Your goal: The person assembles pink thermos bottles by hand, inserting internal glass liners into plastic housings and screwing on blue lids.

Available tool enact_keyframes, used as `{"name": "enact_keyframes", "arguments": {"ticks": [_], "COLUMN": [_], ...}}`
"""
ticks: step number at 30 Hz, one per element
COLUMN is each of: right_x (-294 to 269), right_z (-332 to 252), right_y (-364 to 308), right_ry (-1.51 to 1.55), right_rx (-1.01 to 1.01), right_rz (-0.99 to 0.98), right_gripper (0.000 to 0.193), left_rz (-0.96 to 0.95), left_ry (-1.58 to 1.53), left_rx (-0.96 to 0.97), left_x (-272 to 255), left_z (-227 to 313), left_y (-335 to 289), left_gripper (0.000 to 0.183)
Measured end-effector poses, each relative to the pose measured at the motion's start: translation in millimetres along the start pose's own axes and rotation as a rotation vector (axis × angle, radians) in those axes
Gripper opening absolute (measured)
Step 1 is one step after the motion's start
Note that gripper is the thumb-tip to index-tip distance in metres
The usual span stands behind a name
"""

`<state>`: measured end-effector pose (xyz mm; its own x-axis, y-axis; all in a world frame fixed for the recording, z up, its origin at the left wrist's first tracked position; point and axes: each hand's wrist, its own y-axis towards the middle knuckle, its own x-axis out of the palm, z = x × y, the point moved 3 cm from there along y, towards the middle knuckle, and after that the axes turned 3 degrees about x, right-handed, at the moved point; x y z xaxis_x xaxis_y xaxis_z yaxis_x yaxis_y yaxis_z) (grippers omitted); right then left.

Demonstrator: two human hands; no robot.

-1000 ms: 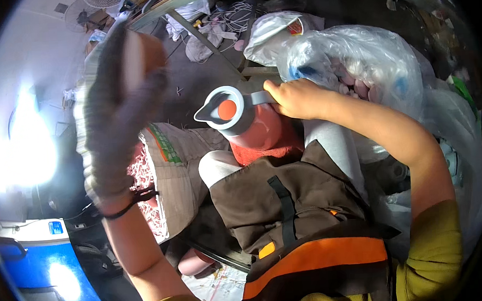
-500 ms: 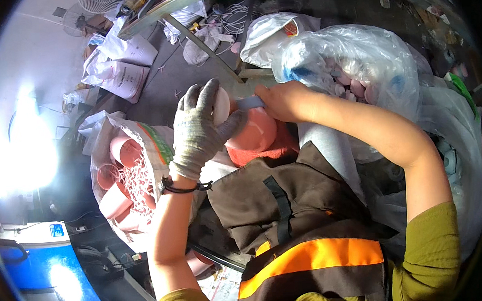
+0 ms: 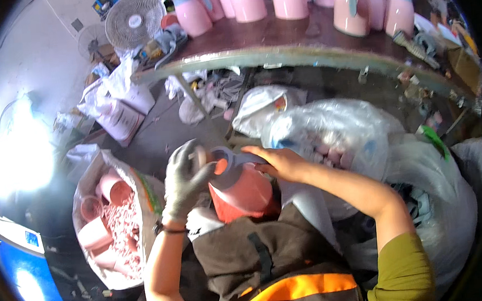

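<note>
A gloved left hand (image 3: 185,181) is curling fingers around a pale round piece (image 3: 199,157); a bare right hand (image 3: 285,162), nearly closed, is pinching the handle (image 3: 246,159) of a pink vacuum jug (image 3: 246,191) between the knees (image 3: 310,207), a slack grip risking a tip.

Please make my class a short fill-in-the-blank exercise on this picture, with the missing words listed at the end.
1. The left hand wears a ____.
2. The bare right hand holds the pink jug by its grey ____.
3. An open sack with pink scraps in it is on the person's ____ side.
4. More pink jugs stand on a dark-topped ____.

Missing words: glove; handle; left; table.
</note>
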<state>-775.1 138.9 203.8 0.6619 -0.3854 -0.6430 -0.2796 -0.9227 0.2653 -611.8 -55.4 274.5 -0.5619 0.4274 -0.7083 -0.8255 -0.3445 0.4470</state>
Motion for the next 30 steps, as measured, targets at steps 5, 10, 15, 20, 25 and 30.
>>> {"name": "enact_keyframes", "arguments": {"ticks": [5, 10, 15, 20, 25, 30], "right_x": [-129, -247, -295, -348, -352, -127], "right_z": [-18, -45, -14, 70, 182, 166], "right_y": [-17, 29, 85, 183, 146, 77], "right_ry": [0.258, -0.316, -0.643, -0.751, -1.145, -0.369], "right_rx": [0.09, 0.098, 0.297, 0.254, -0.213, -0.045], "right_rz": [0.68, 1.073, 1.048, 0.909, 0.526, 0.309], "right_gripper": [0.046, 0.043, 0.048, 0.06, 0.037, 0.036], "left_rz": [0.157, -0.218, -0.201, 0.138, 0.508, 0.765], "left_ry": [-0.029, 0.385, 0.317, 0.157, 0.284, 0.546], "left_rx": [-0.181, -0.116, -0.136, -0.211, -0.509, -1.208], "left_x": [13, 127, 165, 82, -6, -78], "left_z": [-48, -72, -74, -99, -133, -139], "left_y": [-14, -82, -105, -155, -303, -529], "left_gripper": [0.061, 0.081, 0.075, 0.044, 0.025, 0.022]}}
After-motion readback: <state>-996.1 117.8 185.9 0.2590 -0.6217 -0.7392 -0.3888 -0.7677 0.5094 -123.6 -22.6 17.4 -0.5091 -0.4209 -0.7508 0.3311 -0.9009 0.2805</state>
